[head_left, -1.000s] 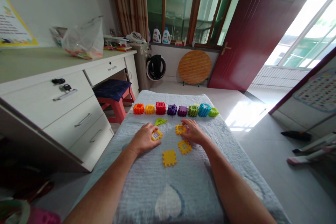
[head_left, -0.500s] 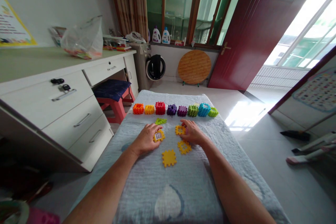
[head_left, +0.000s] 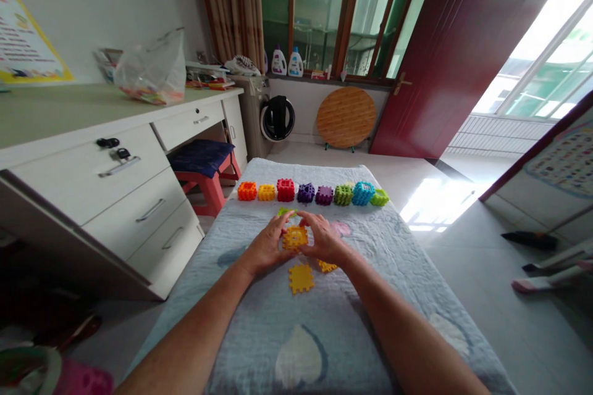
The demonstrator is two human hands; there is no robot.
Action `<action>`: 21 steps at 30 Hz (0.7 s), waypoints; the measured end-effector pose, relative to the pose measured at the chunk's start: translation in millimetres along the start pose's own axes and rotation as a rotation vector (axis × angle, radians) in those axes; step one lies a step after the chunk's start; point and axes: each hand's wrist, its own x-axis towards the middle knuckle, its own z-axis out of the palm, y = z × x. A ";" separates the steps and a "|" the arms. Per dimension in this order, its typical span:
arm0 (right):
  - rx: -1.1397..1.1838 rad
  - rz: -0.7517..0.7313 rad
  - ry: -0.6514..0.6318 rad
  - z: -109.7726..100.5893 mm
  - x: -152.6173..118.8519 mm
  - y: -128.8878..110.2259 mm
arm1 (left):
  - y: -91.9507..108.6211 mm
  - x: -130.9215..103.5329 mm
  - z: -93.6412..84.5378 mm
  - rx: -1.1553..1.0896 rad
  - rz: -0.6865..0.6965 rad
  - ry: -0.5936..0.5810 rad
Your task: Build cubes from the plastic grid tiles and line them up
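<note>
My left hand (head_left: 267,245) and my right hand (head_left: 323,239) face each other over the cloth. Between them are yellow notched interlocking tiles (head_left: 295,237), gripped at the sides; fingers partly cover them, and I cannot tell whether they are joined. A solid yellow tile (head_left: 301,279) lies flat just nearer to me. Another yellow tile (head_left: 327,266) shows partly from under my right hand. Beyond my fingertips a light green piece (head_left: 286,212) lies on the cloth, partly covered.
A row of coloured blocks, among them a red block (head_left: 285,189) and a blue block (head_left: 363,193), stands across the far end of the cloth-covered table (head_left: 370,321). Left are a white desk (head_left: 88,179) and a pink stool (head_left: 210,191); a round wooden board (head_left: 346,117) leans behind.
My right hand has moved left with its yellow tile, up against the tile in my left hand. Both hands are now close together; the two loose yellow tiles stay on the cloth.
</note>
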 end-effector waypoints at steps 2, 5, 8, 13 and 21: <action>0.003 0.000 -0.031 3.7 0.6 -3.1 | -3.8 -0.4 1.8 0.005 0.016 0.015; -0.005 0.026 -0.071 6.6 1.2 -6.3 | -8.7 -0.7 1.3 0.046 0.013 0.024; -0.013 0.049 -0.085 8.5 1.7 -8.4 | -9.6 -0.5 -1.0 0.071 0.021 0.023; 0.017 0.039 -0.061 1.1 -1.4 -0.7 | -5.8 -0.8 -3.1 0.074 -0.019 -0.007; 0.119 0.250 0.268 -35.6 -13.4 44.1 | 1.9 4.3 -4.6 0.206 -0.014 -0.062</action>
